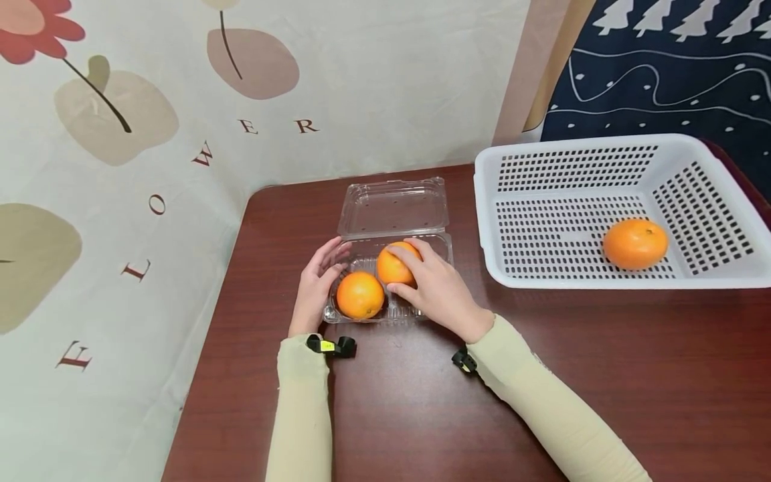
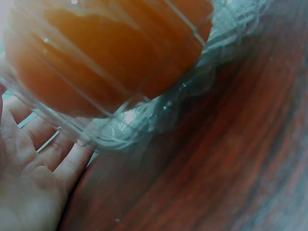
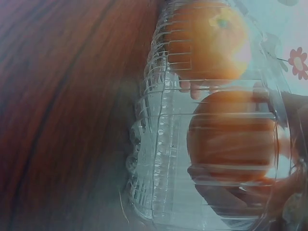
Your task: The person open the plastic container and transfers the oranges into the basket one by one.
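The box [image 1: 394,207] is glossy plastic, the oranges [image 1: 360,295] smooth, the basket [image 1: 575,235] matt plastic, the table [image 1: 397,408] wood-grained.

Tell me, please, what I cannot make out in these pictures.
- Head view: part of the gripped orange, behind the right hand.
- Head view: lower right corner of the white basket, cut off by the frame.
- Left wrist view: top of the leftmost orange, cut off by the frame.

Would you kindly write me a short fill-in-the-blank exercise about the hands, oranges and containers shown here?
1. Of the left hand and the right hand, only the ____ one grips an orange.
2. The clear box contains ____ oranges in all.
3. The white basket contains exactly ____ orange.
4. The box's lid is ____, not closed.

Missing words: right; two; one; open.
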The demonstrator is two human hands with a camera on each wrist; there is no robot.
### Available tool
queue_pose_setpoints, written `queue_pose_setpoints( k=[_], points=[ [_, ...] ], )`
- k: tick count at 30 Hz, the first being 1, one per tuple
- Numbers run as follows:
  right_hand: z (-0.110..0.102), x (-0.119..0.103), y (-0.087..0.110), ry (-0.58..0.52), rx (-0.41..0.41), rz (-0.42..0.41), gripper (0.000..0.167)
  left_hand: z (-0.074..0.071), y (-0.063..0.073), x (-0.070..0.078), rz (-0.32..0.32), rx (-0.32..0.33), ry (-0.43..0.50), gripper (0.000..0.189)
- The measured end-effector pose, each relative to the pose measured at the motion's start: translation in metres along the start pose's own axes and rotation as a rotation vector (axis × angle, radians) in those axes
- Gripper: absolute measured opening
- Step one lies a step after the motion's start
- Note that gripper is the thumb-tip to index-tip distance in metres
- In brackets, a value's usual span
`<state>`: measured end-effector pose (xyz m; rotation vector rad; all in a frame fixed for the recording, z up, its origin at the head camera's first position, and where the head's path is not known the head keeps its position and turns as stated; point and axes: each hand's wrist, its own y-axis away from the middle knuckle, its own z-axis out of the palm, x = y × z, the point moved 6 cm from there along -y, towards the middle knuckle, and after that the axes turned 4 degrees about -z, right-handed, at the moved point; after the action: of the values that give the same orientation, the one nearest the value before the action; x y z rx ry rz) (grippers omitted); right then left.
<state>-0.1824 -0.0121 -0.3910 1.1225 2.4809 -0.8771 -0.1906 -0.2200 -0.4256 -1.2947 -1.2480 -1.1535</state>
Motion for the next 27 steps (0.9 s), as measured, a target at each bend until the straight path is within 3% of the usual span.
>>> queue_pose_setpoints(
  k=[27],
  points=[
    [-0.0045,0.0002,-0.0015,-0.083,0.030,0.020,0.062,0.0004,-0.0005,0.0008,-0.002,0.004,-0.011,0.046]
  ],
)
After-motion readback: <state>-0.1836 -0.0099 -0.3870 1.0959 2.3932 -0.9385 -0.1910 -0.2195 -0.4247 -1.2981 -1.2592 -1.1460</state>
